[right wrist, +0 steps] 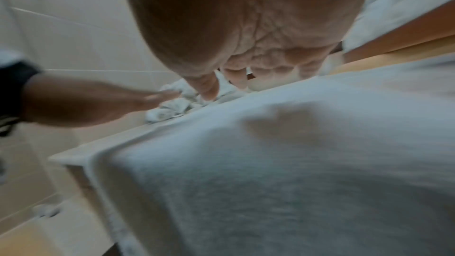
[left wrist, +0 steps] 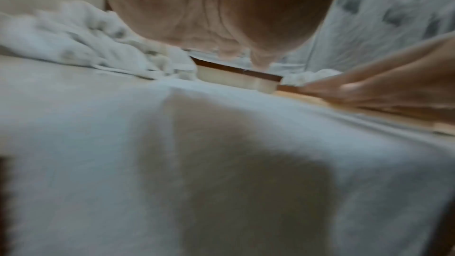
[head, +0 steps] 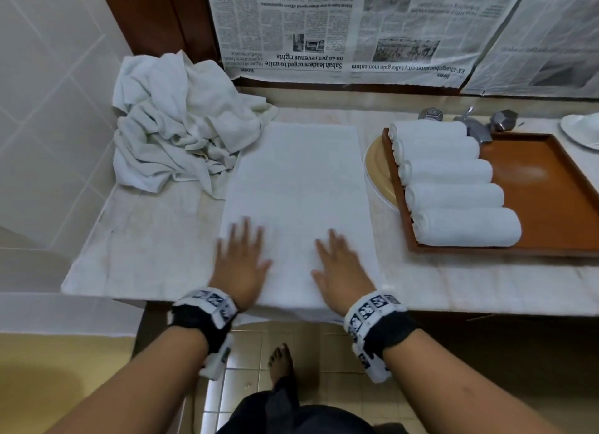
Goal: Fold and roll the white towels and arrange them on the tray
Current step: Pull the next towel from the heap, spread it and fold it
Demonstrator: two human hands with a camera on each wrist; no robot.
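Observation:
A white towel [head: 298, 187] lies flat as a long folded strip on the marble counter, its near end hanging over the front edge. My left hand [head: 241, 260] and right hand [head: 340, 266] both press flat on its near part, fingers straight and spread, blurred with motion. The wrist views show each palm [left wrist: 221, 17] [right wrist: 258, 22] above the towel [left wrist: 172, 163] [right wrist: 270, 163]. A brown tray [head: 544, 180] at the right holds several rolled white towels [head: 453, 196] in a row along its left side.
A heap of crumpled white towels [head: 181, 132] sits at the counter's back left. A round beige plate [head: 379, 171] lies under the tray's left edge. Metal taps [head: 470, 122] stand behind the tray, a white dish [head: 583, 132] at far right. Newspaper [head: 356, 28] covers the wall.

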